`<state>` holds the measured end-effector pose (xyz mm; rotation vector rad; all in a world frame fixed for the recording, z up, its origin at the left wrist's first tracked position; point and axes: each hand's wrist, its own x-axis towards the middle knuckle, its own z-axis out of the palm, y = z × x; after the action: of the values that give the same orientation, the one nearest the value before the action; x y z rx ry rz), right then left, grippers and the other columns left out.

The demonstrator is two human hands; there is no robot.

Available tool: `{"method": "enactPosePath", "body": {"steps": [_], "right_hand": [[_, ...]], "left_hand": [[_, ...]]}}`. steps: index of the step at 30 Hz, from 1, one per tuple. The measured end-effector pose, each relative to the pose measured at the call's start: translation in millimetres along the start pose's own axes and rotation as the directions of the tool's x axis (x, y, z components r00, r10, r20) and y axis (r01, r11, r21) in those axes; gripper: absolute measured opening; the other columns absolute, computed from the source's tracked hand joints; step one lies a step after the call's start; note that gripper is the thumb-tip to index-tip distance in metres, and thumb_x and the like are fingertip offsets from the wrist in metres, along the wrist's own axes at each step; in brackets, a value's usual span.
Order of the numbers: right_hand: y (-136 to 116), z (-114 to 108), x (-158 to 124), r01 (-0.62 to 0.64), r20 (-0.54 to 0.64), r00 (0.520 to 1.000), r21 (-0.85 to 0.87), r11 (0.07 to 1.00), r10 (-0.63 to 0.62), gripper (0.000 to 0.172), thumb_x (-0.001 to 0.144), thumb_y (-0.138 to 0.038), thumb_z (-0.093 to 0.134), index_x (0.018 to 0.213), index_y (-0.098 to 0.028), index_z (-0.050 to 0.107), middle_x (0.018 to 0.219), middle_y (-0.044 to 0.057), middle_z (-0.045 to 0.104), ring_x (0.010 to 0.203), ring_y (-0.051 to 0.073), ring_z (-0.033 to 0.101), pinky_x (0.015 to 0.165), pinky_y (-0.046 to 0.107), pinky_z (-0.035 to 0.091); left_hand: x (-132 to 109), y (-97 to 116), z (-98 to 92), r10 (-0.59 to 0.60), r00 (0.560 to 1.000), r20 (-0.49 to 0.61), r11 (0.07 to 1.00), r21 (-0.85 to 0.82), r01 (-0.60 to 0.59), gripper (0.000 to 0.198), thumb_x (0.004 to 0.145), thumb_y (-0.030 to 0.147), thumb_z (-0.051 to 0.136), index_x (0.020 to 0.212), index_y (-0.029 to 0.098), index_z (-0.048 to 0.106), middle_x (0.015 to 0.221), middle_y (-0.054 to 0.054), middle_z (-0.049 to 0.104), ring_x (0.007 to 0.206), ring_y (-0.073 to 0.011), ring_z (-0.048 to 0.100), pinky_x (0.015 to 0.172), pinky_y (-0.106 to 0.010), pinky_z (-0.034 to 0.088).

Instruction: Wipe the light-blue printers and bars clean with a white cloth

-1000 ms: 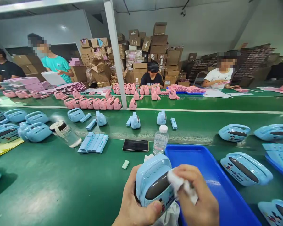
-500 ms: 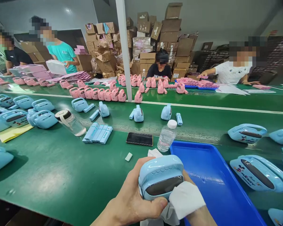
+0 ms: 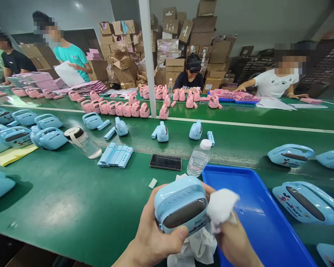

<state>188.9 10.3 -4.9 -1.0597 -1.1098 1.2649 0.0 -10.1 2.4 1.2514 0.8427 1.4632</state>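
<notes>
One light-blue casing (image 3: 180,209) is held above the near edge of the desk (image 3: 64,200), its dark panel and printed lettering turned toward the camera, its handle uppermost. The handle, button row and panel all look fitted. Judging from the white tissue (image 3: 222,207) at its right end, wiping is under way; whether any face is already clean, I cannot tell, and the back is hidden.

The left hand (image 3: 156,231) cups the casing from the left, its grip closed around the body, thumb across the lower front, wrist rising from the bottom edge. The right hand (image 3: 233,233) comes in from the lower right, its grip pinched on the tissue, largely covered by it and slightly blurred.

Crumpled tissues (image 3: 200,246) lie below the casing. Just to the right is a blue tray (image 3: 256,207), with a clear bottle (image 3: 199,159) by its far left corner. Further out, more blue casings (image 3: 308,202) stand on both sides.
</notes>
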Motion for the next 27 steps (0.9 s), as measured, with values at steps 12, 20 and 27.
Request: {"method": "enactPosePath", "body": {"steps": [12, 20, 27], "right_hand": [[-14, 16, -29, -0.017, -0.135, 0.991, -0.258, 0.966, -0.019, 0.052, 0.101, -0.067, 0.048, 0.132, -0.028, 0.062, 0.129, 0.009, 0.068, 0.113, 0.031, 0.067, 0.086, 0.037, 0.061], [25, 52, -37, 0.293, -0.192, 0.904, -0.376, 0.879, -0.383, 0.03, 0.109, -0.032, 0.056, 0.138, -0.031, 0.059, 0.162, 0.005, 0.052, 0.154, 0.031, 0.041, 0.12, 0.054, 0.047], [30, 37, -22, 0.754, 0.388, 0.652, -0.42, 0.504, -0.652, 0.038, 0.104, -0.019, 0.062, 0.138, -0.035, 0.07, 0.132, 0.002, 0.076, 0.132, 0.034, 0.065, 0.123, 0.059, 0.041]], "left_hand": [[-2, -15, -3.5, 0.126, 0.991, -0.051, 0.992, -0.016, -0.127, 0.063, 0.078, 0.035, 0.086, 0.136, 0.033, 0.062, 0.118, -0.004, 0.078, 0.095, -0.0275, 0.077, 0.081, -0.034, 0.063], [-2, -27, 4.8, 0.026, 0.995, -0.095, 0.999, 0.038, -0.023, 0.069, 0.075, 0.027, 0.085, 0.136, 0.029, 0.054, 0.109, -0.003, 0.076, 0.086, -0.0218, 0.073, 0.077, -0.029, 0.06], [0, -16, -12.6, -0.006, 0.999, -0.043, 0.995, 0.099, 0.01, 0.085, 0.054, 0.019, 0.1, 0.129, 0.03, 0.062, 0.102, 0.002, 0.076, 0.079, -0.0162, 0.068, 0.078, -0.023, 0.057]]}}
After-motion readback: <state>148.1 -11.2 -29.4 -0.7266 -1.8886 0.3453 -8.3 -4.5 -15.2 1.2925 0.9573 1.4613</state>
